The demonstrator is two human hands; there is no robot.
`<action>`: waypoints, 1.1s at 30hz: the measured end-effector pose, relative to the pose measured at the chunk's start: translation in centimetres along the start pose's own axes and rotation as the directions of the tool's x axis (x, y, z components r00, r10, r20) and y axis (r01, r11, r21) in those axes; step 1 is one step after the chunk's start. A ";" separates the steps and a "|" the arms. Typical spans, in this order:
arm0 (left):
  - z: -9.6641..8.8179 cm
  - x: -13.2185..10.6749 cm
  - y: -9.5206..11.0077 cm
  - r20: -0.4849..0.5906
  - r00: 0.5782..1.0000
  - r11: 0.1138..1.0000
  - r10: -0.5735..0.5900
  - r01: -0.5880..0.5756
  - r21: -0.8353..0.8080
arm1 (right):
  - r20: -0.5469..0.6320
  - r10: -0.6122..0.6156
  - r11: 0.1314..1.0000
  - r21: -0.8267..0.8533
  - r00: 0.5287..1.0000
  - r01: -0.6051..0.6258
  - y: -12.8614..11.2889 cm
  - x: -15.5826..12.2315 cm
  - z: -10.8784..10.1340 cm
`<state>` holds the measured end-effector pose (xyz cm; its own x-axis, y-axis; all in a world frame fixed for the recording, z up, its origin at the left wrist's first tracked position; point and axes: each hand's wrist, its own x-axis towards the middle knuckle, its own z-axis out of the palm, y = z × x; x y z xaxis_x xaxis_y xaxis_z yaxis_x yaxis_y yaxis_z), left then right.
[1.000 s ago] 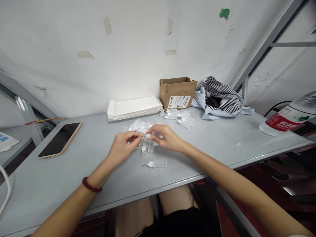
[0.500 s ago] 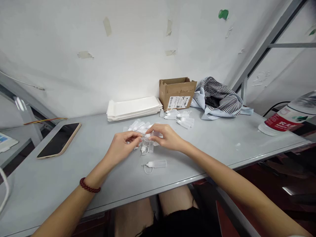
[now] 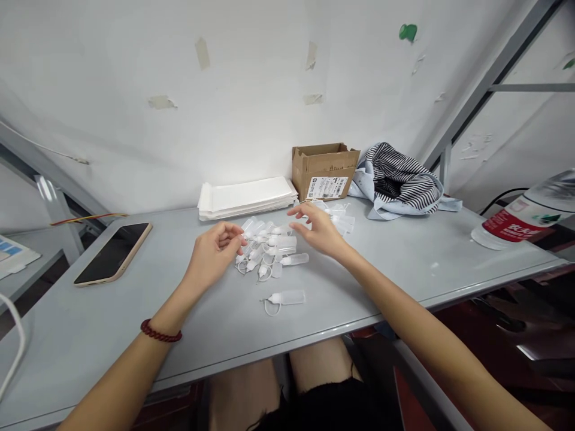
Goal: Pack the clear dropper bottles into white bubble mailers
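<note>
A heap of small translucent squeeze bottles [image 3: 268, 250] with white tips and tethered caps lies in the middle of the grey table [image 3: 135, 311]. My left hand [image 3: 213, 254] rests at the heap's left edge with the fingers curled loosely; nothing shows in them. My right hand [image 3: 317, 227] hovers open, fingers spread, between the heap and a second small group of bottles [image 3: 338, 216] near the cardboard box [image 3: 324, 170]. One bottle [image 3: 287, 297] lies alone closer to me.
A stack of white flat bags [image 3: 246, 196] lies by the wall. A phone [image 3: 113, 252] lies face up at the left. Striped cloth [image 3: 398, 181] sits right of the box, and a water bottle [image 3: 525, 215] lies at the right edge.
Both hands were pinched together over a bottle in the heap. They have parted: the right hand has let go and moved right and back, and the left hand has drawn left.
</note>
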<state>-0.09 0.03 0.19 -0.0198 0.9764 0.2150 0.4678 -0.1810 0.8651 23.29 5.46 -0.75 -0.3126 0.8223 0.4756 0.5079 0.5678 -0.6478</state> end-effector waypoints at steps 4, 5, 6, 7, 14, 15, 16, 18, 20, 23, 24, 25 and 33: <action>0.0 0.1 -0.3 0.014 1.000 1.000 0.004 -0.004 0.002 | -0.187 0.175 0.957 -0.197 0.967 -0.212 2.9 1.2 -2.9; 0.0 0.1 -0.3 0.018 1.000 1.000 0.002 -0.002 0.003 | -0.224 0.205 0.929 -0.261 0.953 -0.261 3.7 1.4 -3.7; 0.0 0.1 -0.3 0.020 1.000 1.000 -0.001 0.001 0.005 | -0.253 0.232 0.898 -0.316 0.939 -0.307 4.4 1.5 -4.5; 0.1 0.1 -0.3 0.021 1.000 1.000 -0.004 0.004 0.008 | -0.260 0.255 0.868 -0.363 0.931 -0.339 5.0 1.5 -5.3; 0.0 0.1 -0.3 0.016 1.000 1.000 -0.011 0.011 0.015 | -0.117 0.427 0.739 -0.526 0.896 -0.421 6.0 1.0 -7.2; 0.0 0.2 -0.3 0.018 1.000 1.000 -0.010 0.010 0.017 | -0.111 0.435 0.728 -0.540 0.894 -0.422 6.0 1.0 -7.1; 0.0 0.2 -0.4 0.019 1.000 1.000 -0.010 0.010 0.020 | -0.103 0.439 0.722 -0.550 0.893 -0.419 6.0 1.0 -7.0; 0.0 0.2 -0.4 0.021 1.000 1.000 -0.014 0.013 0.023 | -0.074 0.450 0.718 -0.563 0.890 -0.409 6.1 0.9 -6.8; 0.1 0.2 -0.4 0.023 1.000 1.000 -0.015 0.015 0.025 | -0.039 0.455 0.719 -0.573 0.890 -0.393 6.3 0.9 -6.6; 0.1 0.1 -0.3 0.028 1.000 1.000 -0.008 0.007 0.025 | 0.004 0.451 0.723 -0.588 0.892 -0.363 6.5 0.9 -6.3; 0.0 0.1 -0.3 0.028 1.000 1.000 -0.007 0.006 0.027 | 0.015 0.449 0.724 -0.592 0.893 -0.354 6.6 0.9 -6.3; 0.0 0.1 -0.3 0.028 1.000 1.000 -0.006 0.005 0.030 | 0.024 0.448 0.724 -0.596 0.894 -0.347 6.6 1.0 -6.2; 0.0 0.0 -0.1 0.037 0.999 0.999 -0.011 0.009 0.038 | 0.022 0.444 0.719 -0.606 0.896 -0.341 6.9 1.1 -4.3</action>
<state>-0.12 0.03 0.09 0.0081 0.9820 0.1888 0.5004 -0.1675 0.8494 29.94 10.07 -2.12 -0.0720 0.9895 0.1254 0.9580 0.1036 -0.2674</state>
